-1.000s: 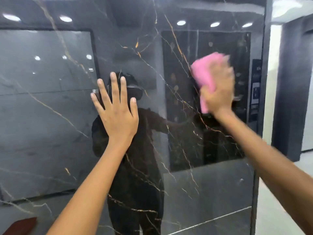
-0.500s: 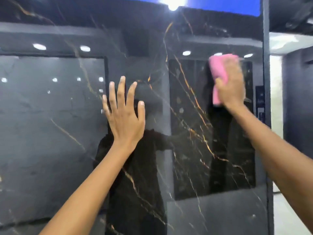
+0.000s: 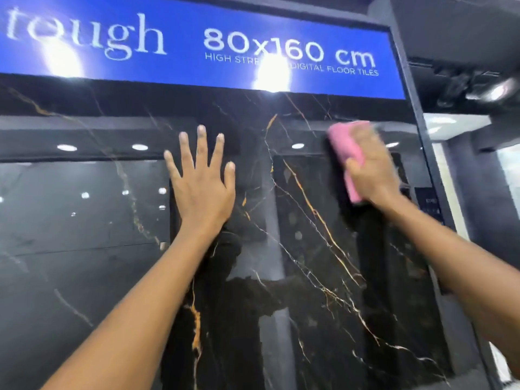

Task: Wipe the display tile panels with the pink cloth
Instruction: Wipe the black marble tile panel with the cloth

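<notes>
Glossy tile panel: pink cloth near top-right edge

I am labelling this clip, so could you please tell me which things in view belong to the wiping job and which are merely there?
Part of the job:
- pink cloth, gripped by the right hand
- glossy black tile panel
- left hand, flat against the panel

Merely there:
- blue sign above the panel
- small dark label at the right edge
</notes>
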Available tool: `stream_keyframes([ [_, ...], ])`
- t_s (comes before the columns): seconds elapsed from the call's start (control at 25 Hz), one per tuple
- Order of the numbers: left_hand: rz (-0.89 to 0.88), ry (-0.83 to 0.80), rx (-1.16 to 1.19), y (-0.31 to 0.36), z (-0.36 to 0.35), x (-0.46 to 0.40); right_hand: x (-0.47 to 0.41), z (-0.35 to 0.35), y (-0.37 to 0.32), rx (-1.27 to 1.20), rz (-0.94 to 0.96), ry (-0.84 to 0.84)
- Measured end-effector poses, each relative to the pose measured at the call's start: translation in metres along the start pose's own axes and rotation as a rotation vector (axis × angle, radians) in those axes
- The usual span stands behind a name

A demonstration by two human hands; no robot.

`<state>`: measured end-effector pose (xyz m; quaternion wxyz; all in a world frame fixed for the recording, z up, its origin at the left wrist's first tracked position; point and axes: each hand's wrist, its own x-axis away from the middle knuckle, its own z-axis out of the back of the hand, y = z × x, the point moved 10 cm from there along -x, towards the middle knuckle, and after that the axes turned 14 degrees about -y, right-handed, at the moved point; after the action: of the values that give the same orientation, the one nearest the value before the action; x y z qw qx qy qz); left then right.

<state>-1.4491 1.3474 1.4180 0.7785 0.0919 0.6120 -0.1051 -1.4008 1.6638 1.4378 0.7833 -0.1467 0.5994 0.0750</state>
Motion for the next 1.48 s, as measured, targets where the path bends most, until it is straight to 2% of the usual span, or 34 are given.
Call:
stream_keyframes([
  [0.04,-0.004,0.015,0.0,0.0,0.0,0.001,-0.012,0.018,0.026,-0.063,-0.236,0.077],
  [0.08,-0.008,0.031,0.0,0.0,0.0,0.0,-0.014,0.018,0.026,-0.066,-0.383,0.12],
  [0.12,-0.007,0.041,0.003,0.0,0.001,0.0,-0.011,0.008,0.002,-0.051,-0.403,0.134],
  [0.16,-0.008,0.045,0.003,0.0,0.001,-0.001,-0.012,-0.009,-0.038,-0.035,-0.258,0.113],
  [0.24,-0.011,0.052,-0.008,0.001,0.002,-0.001,0.013,-0.064,-0.129,0.112,0.352,-0.093],
  [0.28,-0.017,0.052,-0.017,0.002,0.003,-0.002,0.026,-0.08,-0.146,0.233,0.564,-0.168],
  [0.32,-0.02,0.046,-0.025,0.003,0.003,-0.003,0.02,-0.072,-0.138,0.288,0.644,-0.173],
  [0.36,-0.022,0.039,-0.032,0.003,0.003,-0.003,-0.003,-0.052,-0.11,0.26,0.551,-0.142],
  [0.48,-0.018,0.044,-0.011,0.002,0.003,-0.002,-0.049,0.023,0.012,-0.089,-0.307,0.068],
  [0.52,-0.011,0.049,0.004,0.002,0.004,-0.001,-0.044,0.027,0.018,-0.108,-0.492,0.121],
  [0.56,0.001,0.054,0.017,0.002,0.005,-0.001,-0.042,0.021,-0.006,-0.113,-0.528,0.141],
  [0.6,0.014,0.054,0.022,0.001,0.006,-0.002,-0.045,0.008,-0.048,-0.1,-0.407,0.109],
  [0.68,0.024,0.041,0.006,0.002,0.005,-0.003,-0.038,-0.05,-0.148,0.048,0.152,-0.17],
  [0.72,0.019,0.039,-0.002,0.004,0.005,-0.003,-0.024,-0.073,-0.174,0.12,0.364,-0.302],
  [0.76,0.016,0.04,-0.001,0.005,0.006,-0.004,-0.022,-0.071,-0.171,0.138,0.465,-0.321],
  [0.8,0.015,0.041,0.008,0.005,0.007,-0.005,-0.034,-0.05,-0.147,0.107,0.432,-0.246],
  [0.84,0.012,0.038,0.016,0.005,0.007,-0.004,-0.051,-0.026,-0.106,0.063,0.252,-0.156],
  [0.92,0.009,0.047,0.02,0.005,0.006,-0.001,-0.066,0.023,-0.023,-0.055,-0.23,0.017],
  [0.96,0.008,0.047,0.018,0.004,0.006,0.0,-0.063,0.031,-0.007,-0.054,-0.386,0.07],
  [1.0,0.009,0.045,0.018,0.003,0.006,0.0,-0.058,0.027,-0.018,-0.053,-0.451,0.105],
  [1.04,0.009,0.042,0.022,0.001,0.006,-0.002,-0.055,0.013,-0.051,-0.073,-0.415,0.101],
  [1.12,0.02,0.027,0.029,-0.001,0.005,-0.002,-0.048,-0.039,-0.141,0.028,0.026,-0.085],
  [1.16,0.023,0.023,0.025,-0.001,0.003,-0.002,-0.034,-0.067,-0.172,0.117,0.286,-0.206],
  [1.2,0.025,0.018,0.026,-0.001,0.003,-0.002,-0.026,-0.076,-0.177,0.216,0.45,-0.273],
  [1.24,0.029,0.006,0.03,0.0,0.003,-0.002,-0.031,-0.064,-0.161,0.238,0.483,-0.273],
  [1.28,0.037,-0.001,0.035,-0.001,0.004,-0.002,-0.046,-0.044,-0.126,0.174,0.365,-0.216],
  [1.36,0.093,0.04,0.081,-0.004,0.016,-0.005,-0.054,-0.013,-0.051,-0.012,-0.054,-0.053],
  [1.4,0.14,0.094,0.13,-0.003,0.026,-0.008,-0.041,-0.013,-0.041,-0.055,-0.141,0.004],
  [1.44,0.184,0.147,0.174,0.001,0.035,-0.01,-0.023,-0.016,-0.054,-0.064,-0.06,0.041],
  [1.48,0.215,0.184,0.203,0.01,0.041,-0.013,-0.002,-0.032,-0.084,-0.011,0.181,-0.008],
])
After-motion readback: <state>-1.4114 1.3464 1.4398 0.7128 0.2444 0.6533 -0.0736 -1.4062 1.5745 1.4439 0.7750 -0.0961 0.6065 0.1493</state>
